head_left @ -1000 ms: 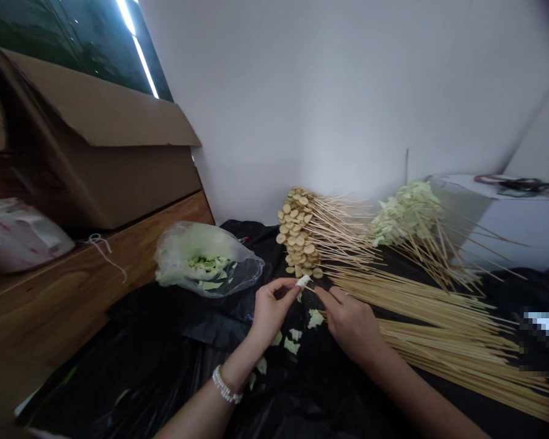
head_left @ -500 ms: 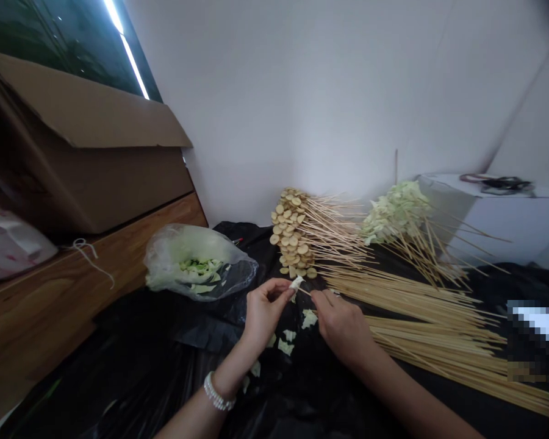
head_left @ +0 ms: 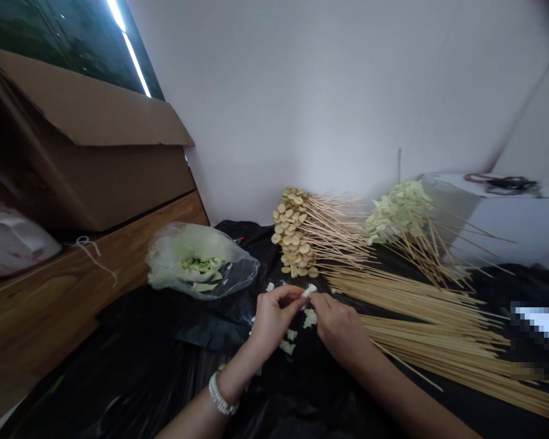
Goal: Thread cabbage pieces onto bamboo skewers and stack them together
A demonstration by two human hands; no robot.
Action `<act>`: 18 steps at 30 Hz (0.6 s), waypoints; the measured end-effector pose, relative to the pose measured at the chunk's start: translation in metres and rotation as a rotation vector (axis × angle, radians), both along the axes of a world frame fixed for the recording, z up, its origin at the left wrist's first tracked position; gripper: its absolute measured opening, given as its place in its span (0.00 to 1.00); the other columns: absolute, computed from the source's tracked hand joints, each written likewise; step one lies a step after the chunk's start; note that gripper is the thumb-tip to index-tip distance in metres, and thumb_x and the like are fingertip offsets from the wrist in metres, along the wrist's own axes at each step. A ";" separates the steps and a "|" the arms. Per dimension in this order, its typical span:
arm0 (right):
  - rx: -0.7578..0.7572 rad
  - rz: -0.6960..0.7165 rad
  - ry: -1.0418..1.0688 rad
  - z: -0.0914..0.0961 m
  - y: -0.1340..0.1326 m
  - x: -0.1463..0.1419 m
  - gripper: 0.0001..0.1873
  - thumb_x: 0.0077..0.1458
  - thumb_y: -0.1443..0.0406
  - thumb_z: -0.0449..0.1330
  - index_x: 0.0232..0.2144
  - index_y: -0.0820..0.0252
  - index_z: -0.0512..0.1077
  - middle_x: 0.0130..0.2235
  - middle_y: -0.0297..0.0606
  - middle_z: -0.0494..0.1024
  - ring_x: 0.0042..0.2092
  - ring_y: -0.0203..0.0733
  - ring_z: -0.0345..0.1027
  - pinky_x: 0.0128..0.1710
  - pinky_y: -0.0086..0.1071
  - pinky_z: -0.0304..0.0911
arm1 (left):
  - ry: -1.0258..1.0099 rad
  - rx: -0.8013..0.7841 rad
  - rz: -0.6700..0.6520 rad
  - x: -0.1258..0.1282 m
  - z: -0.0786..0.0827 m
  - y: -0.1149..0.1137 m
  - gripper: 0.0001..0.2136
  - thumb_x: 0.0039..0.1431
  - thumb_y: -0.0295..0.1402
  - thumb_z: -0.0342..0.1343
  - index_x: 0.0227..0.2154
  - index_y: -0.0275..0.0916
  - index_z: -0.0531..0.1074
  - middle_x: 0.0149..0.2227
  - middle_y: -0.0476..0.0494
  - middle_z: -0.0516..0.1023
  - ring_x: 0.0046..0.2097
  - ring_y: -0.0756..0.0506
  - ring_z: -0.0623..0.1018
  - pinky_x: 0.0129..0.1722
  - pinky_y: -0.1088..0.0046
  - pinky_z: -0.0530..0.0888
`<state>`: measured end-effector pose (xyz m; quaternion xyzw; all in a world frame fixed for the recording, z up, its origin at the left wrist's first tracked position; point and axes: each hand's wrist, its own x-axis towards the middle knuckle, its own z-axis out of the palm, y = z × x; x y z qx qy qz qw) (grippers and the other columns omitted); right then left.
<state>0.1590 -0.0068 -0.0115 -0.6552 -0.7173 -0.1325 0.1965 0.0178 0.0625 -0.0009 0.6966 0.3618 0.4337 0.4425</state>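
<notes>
My left hand (head_left: pixel 274 318) pinches a small pale cabbage piece (head_left: pixel 308 291) between thumb and fingers. My right hand (head_left: pixel 338 329) is closed on a thin bamboo skewer (head_left: pixel 407 368) whose tip meets that piece; the stick runs back to the right under my palm. Both hands touch over black plastic sheeting (head_left: pixel 165 372). Loose cabbage bits (head_left: pixel 309 318) lie just beneath them. A pearl bracelet (head_left: pixel 220 396) is on my left wrist.
A clear bag of cut cabbage (head_left: pixel 196 268) lies left of my hands. Behind stand skewers of tan round slices (head_left: pixel 295 235) and skewers of cabbage (head_left: pixel 400 210). Bare bamboo sticks (head_left: pixel 439 329) spread to the right. A cardboard box (head_left: pixel 100 158) sits on a wooden ledge (head_left: pixel 73 280).
My hands have come closer together, and the skewer tip has gone from just short of the cabbage piece to meeting it. The view shifted slightly.
</notes>
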 end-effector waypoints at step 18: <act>0.259 0.032 0.139 0.000 0.010 0.019 0.14 0.64 0.68 0.47 0.35 0.61 0.73 0.31 0.38 0.76 0.32 0.36 0.69 0.30 0.28 0.53 | 0.375 0.019 -0.254 -0.047 0.027 0.034 0.10 0.48 0.40 0.62 0.29 0.39 0.80 0.29 0.45 0.81 0.31 0.46 0.77 0.31 0.76 0.70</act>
